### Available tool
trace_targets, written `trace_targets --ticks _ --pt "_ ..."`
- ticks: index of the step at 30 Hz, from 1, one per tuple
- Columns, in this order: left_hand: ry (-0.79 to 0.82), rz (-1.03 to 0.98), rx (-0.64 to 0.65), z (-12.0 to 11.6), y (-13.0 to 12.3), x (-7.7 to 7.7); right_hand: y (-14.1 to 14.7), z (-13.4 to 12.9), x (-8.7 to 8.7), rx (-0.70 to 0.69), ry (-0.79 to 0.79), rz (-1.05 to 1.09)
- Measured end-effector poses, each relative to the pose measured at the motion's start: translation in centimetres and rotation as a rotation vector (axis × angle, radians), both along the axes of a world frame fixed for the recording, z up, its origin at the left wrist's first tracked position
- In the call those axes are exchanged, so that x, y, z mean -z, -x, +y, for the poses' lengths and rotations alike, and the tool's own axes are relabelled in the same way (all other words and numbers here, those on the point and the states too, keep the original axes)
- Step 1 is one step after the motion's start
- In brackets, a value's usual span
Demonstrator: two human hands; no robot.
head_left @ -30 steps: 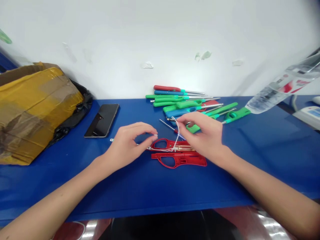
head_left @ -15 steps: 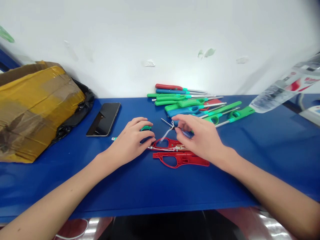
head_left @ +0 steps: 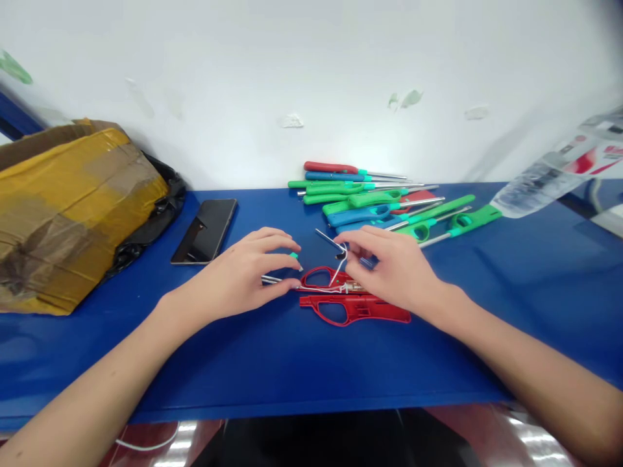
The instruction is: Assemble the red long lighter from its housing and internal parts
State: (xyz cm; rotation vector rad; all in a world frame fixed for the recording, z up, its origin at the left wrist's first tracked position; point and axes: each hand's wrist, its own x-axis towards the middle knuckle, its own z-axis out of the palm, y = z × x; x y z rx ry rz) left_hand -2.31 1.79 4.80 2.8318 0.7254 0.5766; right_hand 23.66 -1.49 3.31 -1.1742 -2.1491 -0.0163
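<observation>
1. White wire [head_left: 339,271] is being gripped by fingers of the right hand [head_left: 396,264].
2. Fingers of the left hand [head_left: 238,269] are being held parted beside a metal rod [head_left: 271,279].
3. Red shell halves [head_left: 359,311] are being flanked at frame centre.

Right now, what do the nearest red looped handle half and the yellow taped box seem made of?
The nearest red looped handle half: probably glossy plastic, with moulded recesses. The yellow taped box: likely matte cardboard, showing a brown top edge, under shiny, wrinkled tape.
</observation>
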Motion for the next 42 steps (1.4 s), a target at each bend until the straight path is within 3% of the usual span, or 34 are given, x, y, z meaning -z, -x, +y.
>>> trace_targets --ticks 5,25,30,37,42 --pt "0.020 0.012 0.070 -0.5 -0.2 -0.1 -0.2 0.2 0.1 0.043 0.027 0.032" --pt "-0.084 -0.284 0.073 -1.6 -1.6 0.9 0.2 -0.2 0.2 0.049 0.034 -0.040" --pt "-0.112 -0.331 0.036 -1.3 -1.5 0.7 -0.1 -0.1 0.0 0.015 0.002 0.009" --pt "-0.128 -0.360 -0.020 -0.9 -1.5 0.6 -0.8 -0.1 -1.0 -0.081 0.099 0.070" --pt "-0.133 -0.391 -0.067 -0.5 -1.4 0.9 -1.3 0.1 -1.5 -0.148 -0.012 0.029"
